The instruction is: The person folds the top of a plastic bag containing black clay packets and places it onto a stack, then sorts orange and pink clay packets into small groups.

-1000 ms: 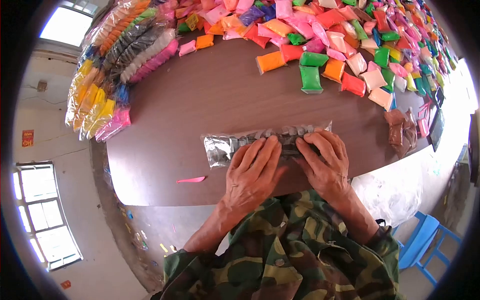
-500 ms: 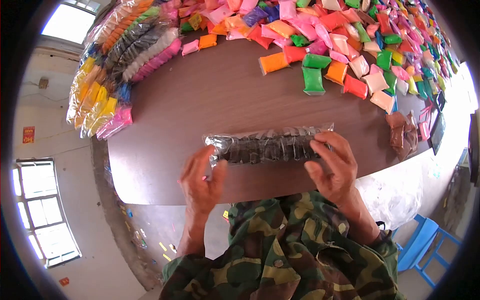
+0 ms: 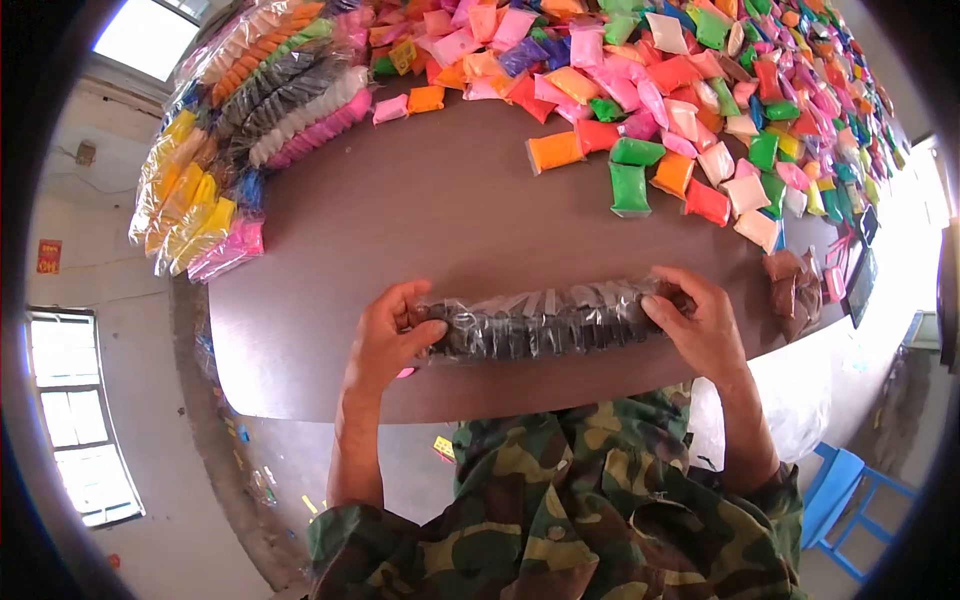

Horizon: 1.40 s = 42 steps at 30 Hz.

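Note:
A long clear plastic bag packed with a row of black packets lies crosswise in front of me, near the table's front edge. My left hand grips its left end, thumb on the near side and fingers behind. At the right end, my right hand pinches the bag the same way, with the thumb pressed on the plastic. A small pink piece lies on the table just below my left hand.
Filled bags in rows of colours are stacked at the back left. A big heap of loose coloured packets covers the back and right of the brown table. Brown packets sit at the right edge; a blue stool stands below.
Both hands have closed on the ends of the bag, where the fingers were apart around it before. The bag has turned a little, showing more of its pale upper side.

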Each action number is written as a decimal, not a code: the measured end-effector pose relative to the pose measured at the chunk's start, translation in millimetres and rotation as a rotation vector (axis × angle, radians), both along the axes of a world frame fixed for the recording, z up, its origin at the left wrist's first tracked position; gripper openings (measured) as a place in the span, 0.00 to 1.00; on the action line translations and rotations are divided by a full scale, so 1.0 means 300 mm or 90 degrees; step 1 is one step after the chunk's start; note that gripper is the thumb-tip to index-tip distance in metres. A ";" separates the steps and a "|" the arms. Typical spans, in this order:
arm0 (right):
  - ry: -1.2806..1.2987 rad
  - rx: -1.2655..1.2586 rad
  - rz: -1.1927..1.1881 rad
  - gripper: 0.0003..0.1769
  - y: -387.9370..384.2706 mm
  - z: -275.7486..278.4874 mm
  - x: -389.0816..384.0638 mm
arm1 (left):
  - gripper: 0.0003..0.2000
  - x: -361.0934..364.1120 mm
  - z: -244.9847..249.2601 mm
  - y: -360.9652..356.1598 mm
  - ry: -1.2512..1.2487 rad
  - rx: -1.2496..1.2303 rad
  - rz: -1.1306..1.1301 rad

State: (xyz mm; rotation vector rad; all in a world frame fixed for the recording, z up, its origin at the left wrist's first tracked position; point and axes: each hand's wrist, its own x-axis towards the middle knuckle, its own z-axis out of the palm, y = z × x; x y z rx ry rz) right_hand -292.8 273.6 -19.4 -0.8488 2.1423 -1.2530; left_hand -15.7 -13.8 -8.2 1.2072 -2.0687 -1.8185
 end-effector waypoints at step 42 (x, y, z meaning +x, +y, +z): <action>-0.192 -0.060 -0.100 0.19 -0.028 -0.001 0.156 | 0.15 0.098 0.023 0.094 -0.106 -0.149 0.137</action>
